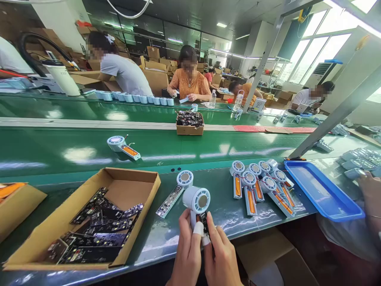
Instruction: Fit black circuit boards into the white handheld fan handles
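At the far left of the hands, a cardboard box (24,212) with something orange in it is cut off by my view. Nearer, still on the left, a shallow cardboard tray (133,186) sits on the table (151,246), heaped with dark circuit boards (104,228); its low walls and closeness probably make for easy picking. Beyond it, ahead and left of the hands, a fan body with an orange-filled handle (116,143) lies alone on the green belt (166,147). Just left of the fingers rests a fan with a pale board along its handle (171,201), set apart, perhaps because it differs from the rest.

In the middle, the left hand (188,248) grips the held fan body (196,200) by its handle from the left, while the right hand (222,254) closes on the same handle from the right, index finger along a small dark board (204,222). The round head points away, which seems to leave the handle's inside facing the person. White covers wrap what look like both thumbs; the fingers hide too much for me to say whether that board is seated.

To the right of the hands, fan bodies with orange in their handles (268,184) are bunched within reach, heads away. Farther right, a blue tray (336,202) separates them from a co-worker's hand (367,188).
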Demonstrator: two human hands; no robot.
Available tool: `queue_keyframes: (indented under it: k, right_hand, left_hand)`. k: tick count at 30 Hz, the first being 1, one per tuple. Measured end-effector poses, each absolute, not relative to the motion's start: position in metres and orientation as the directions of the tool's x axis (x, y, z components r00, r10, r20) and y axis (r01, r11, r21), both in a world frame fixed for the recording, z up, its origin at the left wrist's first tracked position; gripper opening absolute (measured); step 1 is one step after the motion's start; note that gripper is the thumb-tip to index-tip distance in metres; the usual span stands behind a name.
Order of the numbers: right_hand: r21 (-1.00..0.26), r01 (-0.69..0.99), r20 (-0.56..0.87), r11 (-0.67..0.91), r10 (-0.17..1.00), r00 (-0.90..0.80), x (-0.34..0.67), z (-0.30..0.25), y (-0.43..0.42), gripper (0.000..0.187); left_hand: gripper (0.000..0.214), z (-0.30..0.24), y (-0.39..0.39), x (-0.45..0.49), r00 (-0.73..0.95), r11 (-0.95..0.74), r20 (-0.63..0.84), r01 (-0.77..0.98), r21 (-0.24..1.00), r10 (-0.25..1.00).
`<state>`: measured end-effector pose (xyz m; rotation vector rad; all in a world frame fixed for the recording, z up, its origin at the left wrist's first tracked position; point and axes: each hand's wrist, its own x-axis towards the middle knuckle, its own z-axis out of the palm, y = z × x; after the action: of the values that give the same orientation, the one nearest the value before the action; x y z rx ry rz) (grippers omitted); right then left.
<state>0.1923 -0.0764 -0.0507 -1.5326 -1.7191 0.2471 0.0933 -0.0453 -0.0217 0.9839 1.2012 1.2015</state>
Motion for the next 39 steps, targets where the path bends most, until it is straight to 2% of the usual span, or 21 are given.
queue_keyframes:
  k: [3, 8, 11, 14, 19, 23, 26, 29, 32, 34, 36, 37, 39]
  right_hand:
    - [-0.528, 0.809, 0.42, 0.259, 0.908, -0.016, 0.189, -0.041, -0.069, 0.058]
    - [-0.314, 0.896, 0.37, 0.314, 0.909, -0.189, 0.189, -0.029, -0.063, 0.07]
    - [-0.161, 0.953, 0.337, 0.258, 0.922, -0.193, 0.187, -0.035, -0.064, 0.074]
    - [-0.061, 0.978, 0.316, 0.201, 0.933, -0.172, 0.186, -0.044, -0.067, 0.076]
    - [-0.048, 0.956, 0.263, 0.288, 0.927, -0.266, 0.189, -0.045, -0.066, 0.087]
    - [-0.044, 0.987, 0.309, 0.153, 0.942, -0.132, 0.189, -0.04, -0.064, 0.086]
    - [-0.129, 0.983, 0.377, 0.134, 0.923, -0.076, 0.192, -0.04, -0.061, 0.075]
    - [-0.269, 0.939, 0.413, 0.216, 0.906, -0.09, 0.204, -0.041, -0.055, 0.067]
    - [-0.338, 0.931, 0.37, 0.137, 0.929, -0.002, 0.222, -0.039, -0.045, 0.059]
    - [-0.309, 0.95, 0.309, 0.038, 0.949, 0.062, 0.233, -0.037, -0.034, 0.054]
    - [-0.241, 0.97, 0.229, -0.021, 0.97, 0.078, 0.237, -0.031, -0.022, 0.052]
    - [-0.208, 0.978, 0.183, -0.026, 0.981, 0.065, 0.237, -0.026, -0.015, 0.051]
    - [-0.17, 0.985, 0.115, 0.005, 0.993, 0.015, 0.233, -0.016, -0.004, 0.054]
  left_hand:
    - [0.045, -0.02, -0.043, 0.097, -0.096, 0.146, -0.155, -0.098, 0.984, 0.983]
    - [0.048, -0.029, -0.035, 0.088, -0.043, 0.15, -0.155, -0.11, 0.983, 0.987]
    - [0.048, -0.035, -0.034, 0.086, -0.024, 0.173, -0.177, -0.13, 0.976, 0.984]
    - [0.047, -0.035, -0.036, 0.091, -0.061, 0.183, -0.195, -0.158, 0.97, 0.979]
    - [0.048, -0.03, -0.036, 0.096, -0.028, 0.156, -0.166, -0.216, 0.964, 0.986]
    - [0.052, -0.031, -0.031, 0.095, 0.077, 0.222, -0.209, -0.269, 0.937, 0.975]
    - [0.051, -0.029, -0.029, 0.095, 0.15, 0.301, -0.27, -0.263, 0.917, 0.951]
    - [0.048, -0.02, -0.022, 0.091, 0.149, 0.261, -0.241, -0.134, 0.956, 0.959]
    - [0.032, -0.007, -0.008, 0.073, 0.134, 0.038, -0.054, 0.12, 0.992, 0.99]
    - [0.025, -0.002, 0.006, 0.055, 0.016, -0.154, 0.156, 0.308, 0.939, 0.988]
    - [0.027, -0.002, 0.019, 0.038, -0.113, -0.231, 0.328, 0.504, 0.832, 0.938]
    - [0.03, -0.004, 0.025, 0.032, -0.127, -0.218, 0.353, 0.583, 0.783, 0.927]
    - [0.036, -0.009, 0.034, 0.027, -0.1, -0.147, 0.287, 0.677, 0.721, 0.953]
